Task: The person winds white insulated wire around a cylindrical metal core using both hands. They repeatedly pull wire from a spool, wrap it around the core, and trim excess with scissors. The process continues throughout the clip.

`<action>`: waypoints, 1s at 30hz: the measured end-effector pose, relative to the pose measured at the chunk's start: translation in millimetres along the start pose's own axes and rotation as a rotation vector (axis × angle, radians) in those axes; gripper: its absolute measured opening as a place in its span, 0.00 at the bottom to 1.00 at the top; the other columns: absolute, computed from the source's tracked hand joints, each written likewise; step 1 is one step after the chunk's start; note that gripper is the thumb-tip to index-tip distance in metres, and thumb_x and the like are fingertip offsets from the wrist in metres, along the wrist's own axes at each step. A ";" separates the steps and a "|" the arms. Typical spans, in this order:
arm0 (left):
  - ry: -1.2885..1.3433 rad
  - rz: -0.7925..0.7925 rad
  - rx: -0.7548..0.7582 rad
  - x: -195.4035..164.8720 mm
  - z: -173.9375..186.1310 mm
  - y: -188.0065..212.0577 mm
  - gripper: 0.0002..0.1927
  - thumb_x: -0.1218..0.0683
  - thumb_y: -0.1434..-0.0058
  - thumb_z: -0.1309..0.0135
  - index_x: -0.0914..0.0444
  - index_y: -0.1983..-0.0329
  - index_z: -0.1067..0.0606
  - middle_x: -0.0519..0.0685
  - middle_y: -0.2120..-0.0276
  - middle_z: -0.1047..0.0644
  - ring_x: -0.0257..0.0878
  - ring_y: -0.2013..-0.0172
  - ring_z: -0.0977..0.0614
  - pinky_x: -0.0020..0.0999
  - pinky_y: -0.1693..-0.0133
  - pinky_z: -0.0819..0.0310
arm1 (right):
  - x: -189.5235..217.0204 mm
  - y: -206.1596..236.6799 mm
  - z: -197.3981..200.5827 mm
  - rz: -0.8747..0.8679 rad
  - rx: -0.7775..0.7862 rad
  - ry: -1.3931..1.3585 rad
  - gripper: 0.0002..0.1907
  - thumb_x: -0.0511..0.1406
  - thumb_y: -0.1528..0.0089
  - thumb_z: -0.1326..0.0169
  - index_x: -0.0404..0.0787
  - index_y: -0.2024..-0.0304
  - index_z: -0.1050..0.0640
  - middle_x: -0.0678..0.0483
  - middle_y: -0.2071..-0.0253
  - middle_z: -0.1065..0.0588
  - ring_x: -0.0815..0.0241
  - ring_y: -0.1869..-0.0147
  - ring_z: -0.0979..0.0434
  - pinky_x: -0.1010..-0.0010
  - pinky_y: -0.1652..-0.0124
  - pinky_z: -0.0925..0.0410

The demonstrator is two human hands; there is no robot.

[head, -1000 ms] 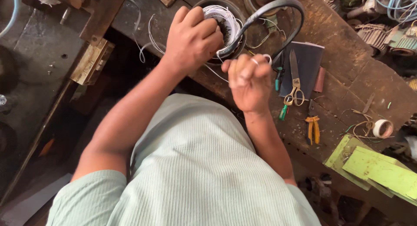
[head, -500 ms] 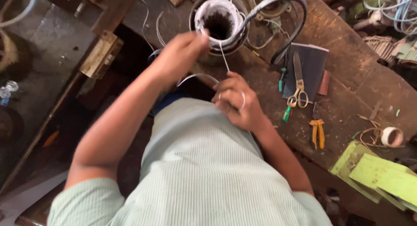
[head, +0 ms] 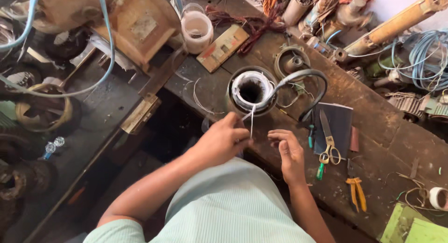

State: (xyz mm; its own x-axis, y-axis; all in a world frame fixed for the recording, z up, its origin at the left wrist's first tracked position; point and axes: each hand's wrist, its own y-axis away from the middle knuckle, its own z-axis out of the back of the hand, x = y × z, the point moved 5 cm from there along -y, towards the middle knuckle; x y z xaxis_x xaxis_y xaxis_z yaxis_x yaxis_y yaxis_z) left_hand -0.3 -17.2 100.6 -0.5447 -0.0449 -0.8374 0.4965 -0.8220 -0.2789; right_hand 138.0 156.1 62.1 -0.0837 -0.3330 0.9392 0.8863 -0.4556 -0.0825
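Observation:
A round motor stator (head: 252,91) with white winding stands upright on the wooden bench (head: 373,126). A thin white cord (head: 252,120) runs from its rim down to my left hand (head: 223,141), which pinches the cord just in front of the stator. My right hand (head: 289,152) hovers beside it with fingers curled and loosely apart, close to the cord; I cannot tell whether it touches it. A black cable (head: 311,84) loops from the stator to the right.
Scissors (head: 328,145), a green screwdriver (head: 320,170) and a dark notebook (head: 337,124) lie right of my hands. Yellow pliers (head: 357,194) sit near the front edge. A plastic jar (head: 197,30), wooden box (head: 140,26), tape roll (head: 437,197) and cables crowd the back.
Both hands have drawn back from the stator toward my body, pulling the white cord down. The view has tilted up, showing more of the bench's far side.

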 end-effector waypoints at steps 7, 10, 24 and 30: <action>-0.186 -0.099 0.125 -12.6 4.8 -12.2 0.09 0.51 0.39 0.40 0.61 0.68 0.19 0.52 0.65 0.25 0.51 0.62 0.22 0.48 0.61 0.28 | -39.0 -7.3 -43.8 -0.429 0.076 -0.546 0.11 0.30 0.33 0.45 0.32 0.49 0.23 0.54 0.58 0.21 0.64 0.57 0.24 0.74 0.57 0.29; -0.081 -0.200 0.190 -7.0 18.1 -18.1 0.11 0.48 0.40 0.40 0.60 0.63 0.19 0.51 0.71 0.25 0.52 0.65 0.22 0.48 0.61 0.29 | -22.1 -15.4 -49.3 -0.342 0.074 -0.330 0.16 0.25 0.38 0.46 0.35 0.47 0.23 0.56 0.57 0.21 0.66 0.55 0.23 0.75 0.55 0.28; -0.381 -0.785 0.013 40.3 16.0 -31.7 0.13 0.53 0.38 0.47 0.60 0.52 0.27 0.44 0.62 0.25 0.40 0.62 0.24 0.37 0.60 0.30 | 11.2 -19.4 -53.5 -0.222 -0.199 -0.073 0.07 0.31 0.30 0.49 0.36 0.53 0.21 0.53 0.56 0.28 0.65 0.62 0.33 0.75 0.62 0.37; -0.089 -0.557 -0.009 40.7 14.5 -38.4 0.16 0.55 0.44 0.41 0.62 0.53 0.26 0.49 0.63 0.26 0.46 0.60 0.23 0.42 0.58 0.29 | 0.2 -12.6 -46.5 0.025 -0.490 -0.325 0.03 0.28 0.28 0.47 0.39 0.56 0.28 0.57 0.54 0.32 0.66 0.57 0.34 0.74 0.57 0.39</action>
State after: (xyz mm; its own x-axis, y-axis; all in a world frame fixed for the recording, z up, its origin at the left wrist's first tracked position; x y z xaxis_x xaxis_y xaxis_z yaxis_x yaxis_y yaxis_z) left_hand -51.3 4.3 84.1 -0.7806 0.3464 -0.5202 0.1233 -0.7307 -0.6715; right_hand 105.6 123.4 47.7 0.1470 -0.1139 0.9826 0.5659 -0.8050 -0.1780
